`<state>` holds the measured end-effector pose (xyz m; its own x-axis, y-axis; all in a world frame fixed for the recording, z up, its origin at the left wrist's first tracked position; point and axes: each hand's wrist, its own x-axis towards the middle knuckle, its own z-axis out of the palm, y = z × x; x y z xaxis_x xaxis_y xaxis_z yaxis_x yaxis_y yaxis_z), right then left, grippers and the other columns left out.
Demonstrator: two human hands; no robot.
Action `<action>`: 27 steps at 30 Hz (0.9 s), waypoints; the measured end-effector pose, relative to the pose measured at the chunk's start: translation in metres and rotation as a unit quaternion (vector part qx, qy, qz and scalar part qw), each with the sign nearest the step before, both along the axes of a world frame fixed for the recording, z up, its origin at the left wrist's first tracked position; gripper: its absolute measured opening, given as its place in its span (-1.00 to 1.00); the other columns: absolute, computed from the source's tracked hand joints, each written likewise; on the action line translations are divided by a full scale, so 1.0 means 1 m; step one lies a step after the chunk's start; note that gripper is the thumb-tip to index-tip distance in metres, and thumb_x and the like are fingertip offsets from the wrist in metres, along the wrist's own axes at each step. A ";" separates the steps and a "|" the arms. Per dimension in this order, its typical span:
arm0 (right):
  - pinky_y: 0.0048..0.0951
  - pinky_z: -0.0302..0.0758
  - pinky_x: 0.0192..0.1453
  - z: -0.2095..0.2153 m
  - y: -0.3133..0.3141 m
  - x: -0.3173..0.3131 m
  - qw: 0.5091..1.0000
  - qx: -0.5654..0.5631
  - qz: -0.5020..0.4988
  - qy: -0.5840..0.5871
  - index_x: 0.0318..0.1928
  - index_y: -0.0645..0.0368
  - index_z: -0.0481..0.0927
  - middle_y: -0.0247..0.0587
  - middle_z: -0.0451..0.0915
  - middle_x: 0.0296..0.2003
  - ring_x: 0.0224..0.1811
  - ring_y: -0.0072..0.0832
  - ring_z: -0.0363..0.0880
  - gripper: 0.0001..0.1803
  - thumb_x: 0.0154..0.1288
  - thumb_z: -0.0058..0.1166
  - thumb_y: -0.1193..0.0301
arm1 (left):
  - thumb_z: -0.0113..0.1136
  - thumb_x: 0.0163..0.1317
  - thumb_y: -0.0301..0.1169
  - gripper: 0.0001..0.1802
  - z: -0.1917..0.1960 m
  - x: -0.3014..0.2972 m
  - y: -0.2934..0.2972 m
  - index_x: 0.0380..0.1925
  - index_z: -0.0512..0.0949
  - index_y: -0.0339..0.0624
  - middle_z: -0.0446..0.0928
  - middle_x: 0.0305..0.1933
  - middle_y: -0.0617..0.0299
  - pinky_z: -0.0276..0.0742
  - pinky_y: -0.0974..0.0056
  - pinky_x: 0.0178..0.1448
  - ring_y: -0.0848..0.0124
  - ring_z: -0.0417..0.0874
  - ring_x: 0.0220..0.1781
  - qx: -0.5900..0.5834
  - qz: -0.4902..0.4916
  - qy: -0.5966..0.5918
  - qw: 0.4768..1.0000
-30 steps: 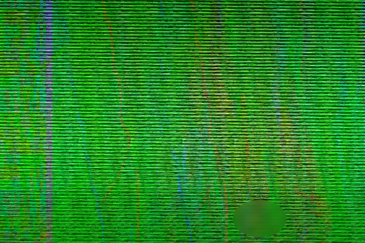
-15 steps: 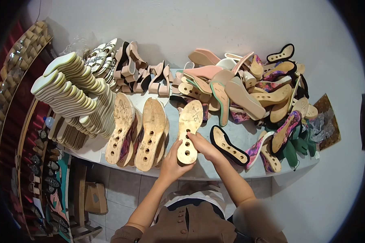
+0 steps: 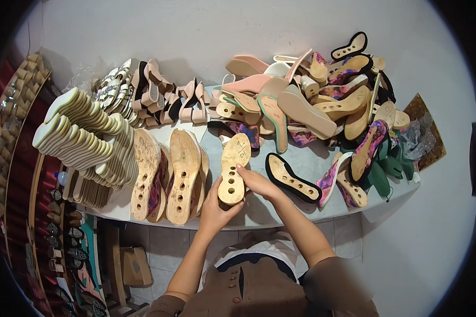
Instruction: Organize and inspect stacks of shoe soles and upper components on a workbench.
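Wooden sole (image 3: 234, 182), over the table's (image 3: 314, 164) near side: leftward, the tall stack of cream insoles (image 3: 74, 145) could topple if bumped; the left hand (image 3: 217, 210) cups the heel, which could drop if that grip loosened; the right hand (image 3: 259, 185) pinches its edge, the forearm liable to sweep the black-edged sole (image 3: 288, 177).

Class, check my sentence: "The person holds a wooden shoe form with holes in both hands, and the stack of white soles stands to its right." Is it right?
Not quite: the side is wrong. The head view shows the stack of white soles to the left of the wooden shoe form. The left hand and right hand do hold that form.
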<state>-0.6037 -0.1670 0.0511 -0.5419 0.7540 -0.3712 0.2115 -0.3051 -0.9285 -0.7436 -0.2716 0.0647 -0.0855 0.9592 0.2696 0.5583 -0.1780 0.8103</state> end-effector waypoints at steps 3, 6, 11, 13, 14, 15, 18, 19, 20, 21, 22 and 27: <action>-0.48 0.44 -0.22 0.002 0.002 0.002 1.000 -0.008 0.010 -0.001 -0.08 0.41 0.51 -0.07 0.59 -0.26 -0.30 -0.45 0.53 -0.30 0.38 -0.37 -0.07 | 0.40 -0.13 -0.26 -0.10 0.003 0.002 0.000 0.19 0.17 -0.35 0.43 0.05 -0.16 0.44 0.17 0.09 0.11 0.52 0.07 0.001 0.006 0.008 1.000; -0.48 0.42 -0.08 0.001 0.000 0.000 1.000 0.002 0.015 0.005 -0.05 0.43 0.50 -0.04 0.59 -0.22 -0.20 -0.42 0.53 -0.31 0.37 -0.32 -0.05 | 0.41 -0.13 -0.27 -0.11 0.009 0.001 -0.003 0.19 0.18 -0.36 0.45 0.01 -0.15 0.45 0.17 0.08 0.10 0.54 0.04 -0.014 0.010 -0.005 1.000; -0.52 0.37 -0.32 -0.006 0.001 -0.001 0.999 0.033 0.028 -0.003 -0.15 0.28 0.55 -0.27 0.55 -0.38 -0.36 -0.56 0.44 -0.32 0.37 -0.39 -0.12 | 0.44 -0.17 -0.27 -0.04 0.010 0.005 -0.006 0.21 0.13 -0.35 0.36 0.11 -0.15 0.38 0.16 0.16 0.12 0.45 0.14 -0.019 0.021 0.018 0.999; -0.52 0.37 -0.33 -0.007 0.001 0.001 0.998 0.042 0.020 -0.031 -0.17 0.27 0.56 -0.26 0.56 -0.39 -0.36 -0.55 0.44 -0.29 0.36 -0.43 -0.14 | 0.44 -0.17 -0.27 -0.02 0.009 0.007 -0.006 0.23 0.11 -0.34 0.32 0.16 -0.14 0.33 0.17 0.21 0.15 0.40 0.19 -0.008 0.023 0.020 1.000; -0.52 0.36 -0.34 -0.006 0.001 0.001 0.997 0.050 0.013 -0.059 -0.19 0.27 0.57 -0.25 0.57 -0.39 -0.36 -0.53 0.45 -0.26 0.35 -0.46 -0.17 | 0.46 -0.19 -0.26 -0.01 0.005 0.006 -0.005 0.23 0.11 -0.33 0.31 0.15 -0.12 0.33 0.17 0.21 0.14 0.40 0.18 0.005 0.034 0.036 0.999; -0.52 0.36 -0.34 -0.007 0.002 0.002 0.997 0.050 0.015 -0.058 -0.19 0.27 0.57 -0.25 0.57 -0.39 -0.36 -0.53 0.45 -0.26 0.35 -0.46 -0.17 | 0.47 -0.20 -0.25 0.00 0.002 0.005 -0.005 0.22 0.12 -0.32 0.31 0.15 -0.11 0.34 0.16 0.20 0.13 0.40 0.17 0.017 0.045 0.052 0.997; -0.49 0.36 -0.33 -0.010 0.005 0.009 0.997 0.062 -0.001 -0.052 -0.21 0.27 0.56 -0.23 0.57 -0.38 -0.33 -0.48 0.48 -0.20 0.33 -0.53 -0.22 | 0.47 -0.19 -0.21 -0.03 0.005 0.008 -0.005 0.18 0.13 -0.32 0.25 0.19 -0.13 0.34 0.14 0.21 0.08 0.37 0.19 -0.011 0.057 0.026 0.998; -0.48 0.37 -0.31 -0.010 0.006 0.012 0.997 0.059 0.002 -0.057 -0.22 0.27 0.56 -0.22 0.57 -0.37 -0.32 -0.47 0.48 -0.20 0.33 -0.53 -0.22 | 0.46 -0.19 -0.21 -0.07 0.006 0.009 -0.004 0.15 0.16 -0.31 0.23 0.19 -0.15 0.32 0.09 0.21 0.01 0.33 0.20 -0.002 0.055 0.024 0.998; -0.47 0.38 -0.30 -0.010 0.007 0.014 0.996 0.057 0.005 -0.062 -0.22 0.28 0.56 -0.21 0.57 -0.36 -0.30 -0.46 0.49 -0.21 0.34 -0.52 -0.21 | 0.46 -0.19 -0.21 -0.07 0.008 0.012 -0.005 0.15 0.16 -0.31 0.23 0.19 -0.15 0.32 0.09 0.21 0.01 0.33 0.20 -0.003 0.055 0.024 0.998; -0.47 0.38 -0.30 -0.013 0.007 0.015 0.996 0.056 0.005 -0.062 -0.22 0.28 0.56 -0.21 0.57 -0.36 -0.30 -0.46 0.49 -0.21 0.34 -0.52 -0.21 | 0.46 -0.19 -0.21 -0.08 0.012 0.014 -0.006 0.14 0.16 -0.30 0.21 0.19 -0.17 0.31 0.06 0.22 -0.03 0.29 0.22 0.062 0.063 0.067 0.994; -0.47 0.38 -0.27 -0.016 0.008 0.016 0.996 0.063 0.006 -0.059 -0.20 0.29 0.55 -0.19 0.57 -0.33 -0.28 -0.44 0.49 -0.22 0.34 -0.51 -0.20 | 0.45 -0.18 -0.20 -0.09 0.018 0.017 -0.007 0.14 0.17 -0.29 0.20 0.20 -0.19 0.29 0.02 0.22 -0.07 0.25 0.24 0.127 0.071 0.110 0.983; -0.44 0.40 -0.15 -0.021 0.008 0.031 0.997 0.059 0.022 -0.045 -0.04 0.35 0.47 -0.11 0.55 -0.21 -0.17 -0.39 0.47 -0.27 0.36 -0.42 -0.14 | 0.27 -0.05 -0.33 -0.41 0.029 0.038 -0.001 0.03 0.35 -0.21 0.23 0.17 -0.15 0.19 -0.10 0.22 -0.13 0.24 0.23 0.203 0.100 0.232 0.946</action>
<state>-0.5726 -0.1585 0.0303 -0.5448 0.7708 -0.3302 0.3059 -0.1839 -0.9341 -0.7056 -0.2726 0.0932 -0.0364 0.7463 0.6647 0.8923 -0.2752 0.3579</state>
